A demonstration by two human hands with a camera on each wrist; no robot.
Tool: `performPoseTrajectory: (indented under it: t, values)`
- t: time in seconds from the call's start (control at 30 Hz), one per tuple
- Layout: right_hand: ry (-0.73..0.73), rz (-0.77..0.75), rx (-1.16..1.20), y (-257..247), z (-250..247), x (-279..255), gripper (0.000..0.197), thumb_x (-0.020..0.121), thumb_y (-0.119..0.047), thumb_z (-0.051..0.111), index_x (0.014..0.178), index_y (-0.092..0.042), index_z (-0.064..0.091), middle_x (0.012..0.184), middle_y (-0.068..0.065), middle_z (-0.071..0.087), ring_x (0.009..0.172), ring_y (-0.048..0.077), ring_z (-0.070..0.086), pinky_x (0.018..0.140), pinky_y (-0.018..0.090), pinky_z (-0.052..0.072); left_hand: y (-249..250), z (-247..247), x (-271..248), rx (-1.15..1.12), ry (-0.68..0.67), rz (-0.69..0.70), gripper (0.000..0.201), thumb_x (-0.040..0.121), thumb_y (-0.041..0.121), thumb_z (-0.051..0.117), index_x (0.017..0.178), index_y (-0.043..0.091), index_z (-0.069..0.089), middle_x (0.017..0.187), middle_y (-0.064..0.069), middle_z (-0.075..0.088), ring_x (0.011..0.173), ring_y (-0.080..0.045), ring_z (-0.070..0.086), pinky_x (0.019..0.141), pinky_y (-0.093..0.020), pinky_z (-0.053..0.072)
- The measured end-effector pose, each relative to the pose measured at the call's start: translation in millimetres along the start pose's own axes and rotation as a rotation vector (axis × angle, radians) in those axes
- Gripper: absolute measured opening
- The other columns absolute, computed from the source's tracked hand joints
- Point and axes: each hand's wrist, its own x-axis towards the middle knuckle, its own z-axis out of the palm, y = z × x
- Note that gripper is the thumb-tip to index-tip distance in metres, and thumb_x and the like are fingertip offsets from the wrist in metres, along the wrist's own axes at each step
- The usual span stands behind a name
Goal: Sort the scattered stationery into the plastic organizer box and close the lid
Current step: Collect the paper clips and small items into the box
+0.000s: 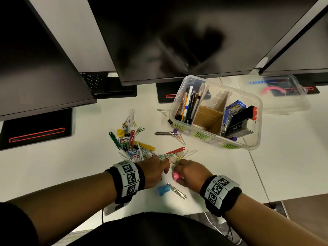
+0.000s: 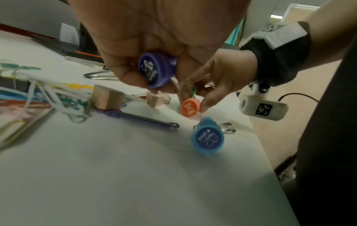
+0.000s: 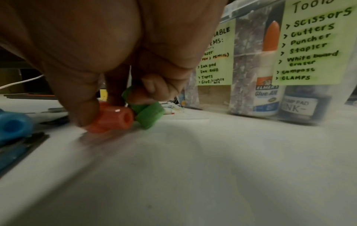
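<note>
White desk (image 1: 53, 167) under dark monitors (image 1: 177, 38), clutter mid-frame. My left hand (image 1: 154, 172) sits lower centre of the head view, fingers curled round a purple stamp (image 2: 155, 70); I'm keeping it in the palm, probably so I can gather several small stamps before one trip to the box. My right hand (image 1: 190, 174), just right of it, is curled low on the desk, pinching a green stamp (image 3: 148, 113) while a fingertip presses the orange-pink stamp (image 3: 111, 117) against the surface, likely to stop it rolling. Blue stamp (image 1: 163, 189) lies loose below both hands, touching a metal fastener (image 1: 177, 191). Paper clip pile (image 1: 133, 144) is centre-left, untouched. Plastic organizer box (image 1: 255, 139) stands open at right of centre: pens (image 1: 189, 105) in the left compartment, the cardboard-lined middle one looks empty, stapler (image 1: 239, 123) at right. Green labels (image 3: 309, 42) on its wall list what goes where. Lid (image 1: 284, 93) lies apart, upper right. Judging by this, sorting is roughly half done.
</note>
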Motion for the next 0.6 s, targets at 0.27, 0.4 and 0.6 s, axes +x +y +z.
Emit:
performPoseTrajectory:
  t: [0.27,0.4,0.6]
  values:
    - [0.276,0.126,0.141,1,-50,-7,0.029,0.086,-0.03,0.058,0.112,-0.017,0.062,0.108,0.004,0.061,0.096,0.021,0.059,0.084,0.031,0.05,13,10,2,0.246,-0.173,0.107,0.059,0.082,0.052,0.059,0.124,0.016,0.042,0.125,-0.008,0.05,0.117,-0.025,0.045,0.098,-0.041,0.043]
    - [0.626,0.174,0.263,-5,-95,-17,0.023,0.083,-0.026,0.066,0.103,-0.015,0.065,0.098,-0.005,0.059,0.084,0.009,0.054,0.076,0.023,0.049,16,11,4,0.223,-0.19,0.088,0.043,0.087,0.04,0.058,0.118,0.013,0.046,0.123,-0.009,0.051,0.113,-0.026,0.047,0.091,-0.039,0.043]
    - [0.764,0.422,0.474,29,-118,-10,0.032,0.079,-0.024,0.072,0.107,-0.013,0.062,0.104,0.004,0.063,0.087,0.018,0.063,0.083,0.031,0.055,28,-30,9,-0.156,0.107,0.053,0.029,0.088,0.032,0.057,0.107,0.011,0.052,0.108,-0.009,0.059,0.099,-0.026,0.057,0.08,-0.027,0.042]
